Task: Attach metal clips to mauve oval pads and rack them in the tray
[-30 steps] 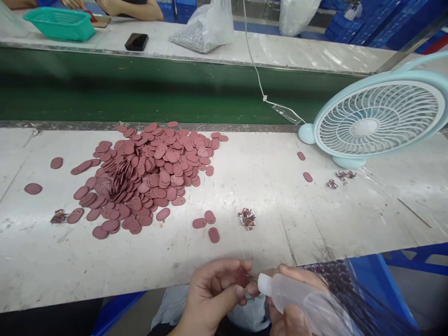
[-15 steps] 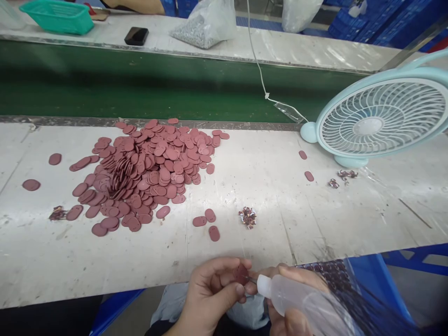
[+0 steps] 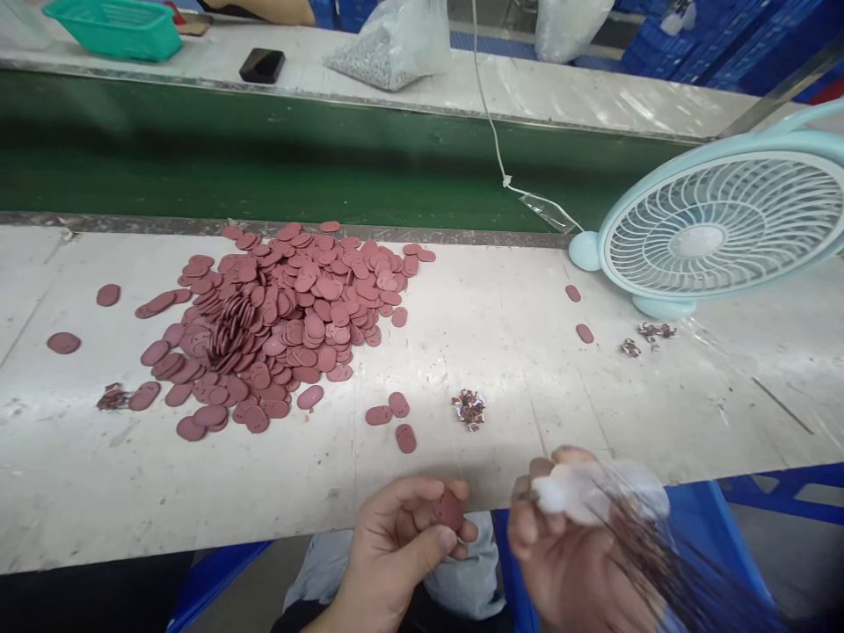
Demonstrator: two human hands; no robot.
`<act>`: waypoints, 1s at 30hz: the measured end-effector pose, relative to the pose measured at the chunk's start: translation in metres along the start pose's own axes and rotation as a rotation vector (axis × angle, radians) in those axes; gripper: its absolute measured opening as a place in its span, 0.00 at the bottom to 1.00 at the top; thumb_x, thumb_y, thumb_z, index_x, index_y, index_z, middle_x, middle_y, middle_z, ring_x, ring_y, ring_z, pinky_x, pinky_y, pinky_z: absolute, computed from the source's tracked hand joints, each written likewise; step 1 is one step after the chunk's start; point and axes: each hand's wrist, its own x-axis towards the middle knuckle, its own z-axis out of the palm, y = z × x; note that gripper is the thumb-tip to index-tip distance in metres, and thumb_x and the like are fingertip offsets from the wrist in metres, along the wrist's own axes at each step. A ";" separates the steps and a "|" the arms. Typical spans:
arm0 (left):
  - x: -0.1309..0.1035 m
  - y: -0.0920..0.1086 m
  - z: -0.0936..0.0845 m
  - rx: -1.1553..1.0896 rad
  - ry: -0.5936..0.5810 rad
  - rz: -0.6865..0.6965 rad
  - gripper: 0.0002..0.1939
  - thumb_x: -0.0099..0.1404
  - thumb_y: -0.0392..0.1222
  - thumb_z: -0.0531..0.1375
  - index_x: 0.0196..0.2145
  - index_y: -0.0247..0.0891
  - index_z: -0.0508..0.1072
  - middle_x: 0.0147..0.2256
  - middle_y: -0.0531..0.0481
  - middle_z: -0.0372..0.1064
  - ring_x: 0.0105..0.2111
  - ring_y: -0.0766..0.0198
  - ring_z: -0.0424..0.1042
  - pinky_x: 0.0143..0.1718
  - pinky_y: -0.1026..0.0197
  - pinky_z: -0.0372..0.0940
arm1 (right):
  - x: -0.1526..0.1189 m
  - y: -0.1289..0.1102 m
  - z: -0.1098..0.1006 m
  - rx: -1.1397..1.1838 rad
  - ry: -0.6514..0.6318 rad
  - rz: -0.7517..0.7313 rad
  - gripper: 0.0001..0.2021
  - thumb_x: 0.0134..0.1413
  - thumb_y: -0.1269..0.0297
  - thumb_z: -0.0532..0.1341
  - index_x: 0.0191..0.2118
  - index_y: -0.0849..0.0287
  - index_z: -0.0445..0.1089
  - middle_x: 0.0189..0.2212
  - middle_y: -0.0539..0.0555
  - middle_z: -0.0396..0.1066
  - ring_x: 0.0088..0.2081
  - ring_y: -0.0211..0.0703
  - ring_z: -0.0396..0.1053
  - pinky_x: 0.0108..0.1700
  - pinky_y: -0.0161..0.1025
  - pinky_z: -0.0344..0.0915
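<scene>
Between the thumb and fingers of my left hand (image 3: 402, 545) is a reddish-brown oval disc (image 3: 449, 510), held just off the table's front edge. My right hand (image 3: 580, 563) is wrapped round a translucent squeeze bottle (image 3: 593, 494) with a white cap and a thin dark tip. The bottle is blurred and points left, apart from the disc. Dark thin strands cross in front of my right hand. A few loose oval discs (image 3: 405, 438) lie on the table beyond my left hand, beside a small clump of brown and white bits (image 3: 469, 410).
A large heap of discs (image 3: 283, 308) covers the table's left middle. A pale blue fan (image 3: 699, 237) stands at right, its cord hanging from above. Behind the green channel (image 3: 296, 167) are a phone (image 3: 262, 65), a green basket (image 3: 119, 35) and a bag (image 3: 396, 53). Blue crate (image 3: 716, 536) below right.
My right hand has drawn the squeeze bottle away from the disc, up and to the right, and turned its palm upward. My left hand keeps the disc in nearly the same place.
</scene>
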 end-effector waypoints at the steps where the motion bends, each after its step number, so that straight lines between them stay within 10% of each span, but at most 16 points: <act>1: 0.001 0.000 -0.001 0.002 -0.007 0.004 0.13 0.54 0.36 0.76 0.37 0.42 0.81 0.42 0.49 0.83 0.32 0.61 0.81 0.30 0.66 0.74 | 0.011 -0.007 -0.002 0.124 -0.014 0.035 0.16 0.56 0.51 0.69 0.46 0.54 0.73 0.23 0.47 0.70 0.23 0.40 0.71 0.21 0.33 0.72; 6: 0.000 0.007 0.000 0.005 0.005 0.031 0.14 0.53 0.42 0.77 0.36 0.43 0.82 0.42 0.49 0.82 0.32 0.62 0.80 0.26 0.68 0.73 | 0.077 -0.035 -0.051 0.937 -0.267 0.491 0.18 0.61 0.61 0.63 0.52 0.55 0.57 0.27 0.44 0.62 0.30 0.36 0.69 0.23 0.28 0.67; 13: -0.006 0.024 0.000 -0.039 -0.058 0.058 0.09 0.58 0.45 0.74 0.36 0.43 0.82 0.46 0.47 0.82 0.34 0.61 0.81 0.30 0.67 0.72 | 0.087 -0.045 -0.072 0.991 -0.425 0.514 0.18 0.57 0.57 0.67 0.47 0.54 0.59 0.23 0.40 0.57 0.23 0.33 0.64 0.14 0.22 0.52; 20: -0.004 0.032 -0.006 -0.076 -0.007 -0.018 0.07 0.59 0.47 0.73 0.31 0.44 0.81 0.40 0.48 0.84 0.35 0.58 0.82 0.28 0.67 0.72 | 0.044 -0.007 -0.012 -0.645 -0.064 -0.207 0.08 0.58 0.62 0.71 0.41 0.55 0.76 0.23 0.45 0.66 0.21 0.33 0.62 0.19 0.29 0.62; 24: -0.003 0.035 -0.009 -0.075 0.066 -0.067 0.12 0.53 0.47 0.77 0.30 0.42 0.80 0.38 0.47 0.84 0.34 0.58 0.82 0.31 0.67 0.73 | 0.054 0.006 -0.003 -1.469 -0.154 -0.442 0.10 0.59 0.62 0.69 0.46 0.53 0.77 0.34 0.50 0.70 0.31 0.41 0.67 0.33 0.39 0.68; 30: -0.002 0.038 -0.007 -0.097 0.103 -0.095 0.14 0.49 0.47 0.79 0.30 0.42 0.80 0.37 0.47 0.84 0.33 0.60 0.81 0.31 0.67 0.74 | 0.071 0.004 0.007 -1.730 -0.165 -0.533 0.11 0.64 0.57 0.65 0.47 0.56 0.70 0.40 0.54 0.70 0.37 0.47 0.71 0.38 0.44 0.67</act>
